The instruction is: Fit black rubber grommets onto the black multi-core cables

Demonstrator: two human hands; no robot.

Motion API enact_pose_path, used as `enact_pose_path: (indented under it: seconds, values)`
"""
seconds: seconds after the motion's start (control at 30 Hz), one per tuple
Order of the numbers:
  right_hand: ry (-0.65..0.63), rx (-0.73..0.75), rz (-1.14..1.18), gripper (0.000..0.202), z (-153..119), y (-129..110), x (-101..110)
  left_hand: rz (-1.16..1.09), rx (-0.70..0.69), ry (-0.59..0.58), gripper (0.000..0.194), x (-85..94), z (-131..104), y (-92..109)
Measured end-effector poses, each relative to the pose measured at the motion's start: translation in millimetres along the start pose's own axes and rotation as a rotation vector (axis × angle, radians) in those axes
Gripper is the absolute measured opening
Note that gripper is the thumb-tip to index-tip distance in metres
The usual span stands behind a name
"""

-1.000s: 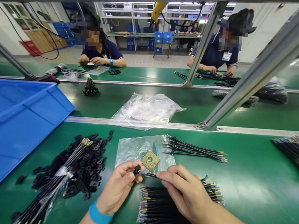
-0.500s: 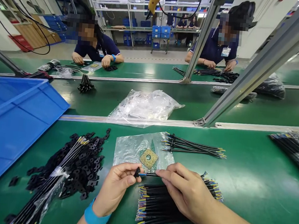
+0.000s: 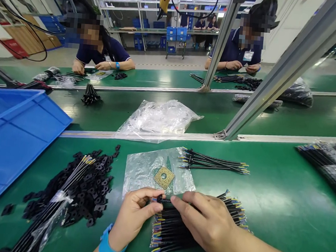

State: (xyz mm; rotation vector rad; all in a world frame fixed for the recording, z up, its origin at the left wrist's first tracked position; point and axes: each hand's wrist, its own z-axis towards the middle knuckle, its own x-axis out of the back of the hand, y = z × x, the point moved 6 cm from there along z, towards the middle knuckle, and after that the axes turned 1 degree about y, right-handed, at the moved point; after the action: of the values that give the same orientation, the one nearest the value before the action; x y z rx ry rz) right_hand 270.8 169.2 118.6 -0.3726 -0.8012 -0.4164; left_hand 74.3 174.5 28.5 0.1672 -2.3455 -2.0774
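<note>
My left hand (image 3: 138, 211) pinches a small black clip (image 3: 159, 198) that sits around the end of a black cable (image 3: 166, 200). Gripping the same cable from the other side is my right hand (image 3: 206, 223), closed just right of the clip. Under my right hand lies a pile of short black cables (image 3: 166, 231) with coloured wire ends. Behind the hands, a square yellow sponge (image 3: 164, 178) with a round hole rests on a clear plastic bag (image 3: 135, 166). Several cables with black clips (image 3: 217, 161) lie beyond the bag's right edge.
Loose black clips (image 3: 97, 190) are heaped at left, with a tied cable bundle (image 3: 58, 198) across them. A blue bin (image 3: 16, 140) stands far left. A metal post (image 3: 262, 83) rises at right near bagged cables (image 3: 329, 167). Two co-workers sit across the bench.
The cable's wire end has passed leftward through the clip, which now sits on the black sheath. My two hands are closer together. The view has shifted slightly.
</note>
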Motion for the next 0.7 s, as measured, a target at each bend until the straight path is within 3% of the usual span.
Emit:
enact_pose_path:
  seconds: [0.13,0.37,0.7]
  values:
    - [0.063,0.042,0.068,0.023,4.5,-2.7,1.5,0.005,-0.152,-0.011,0.025,-8.1,-3.7,9.9]
    - [-0.038,-0.18,0.474,0.02,5.8,8.1,-11.2,0.091,-0.415,-0.079,0.019,-15.5,-10.3,32.3]
    - [-0.169,-0.394,0.783,0.023,0.1,11.9,-31.6,0.128,-0.538,-0.131,0.028,-25.8,-14.6,36.2]
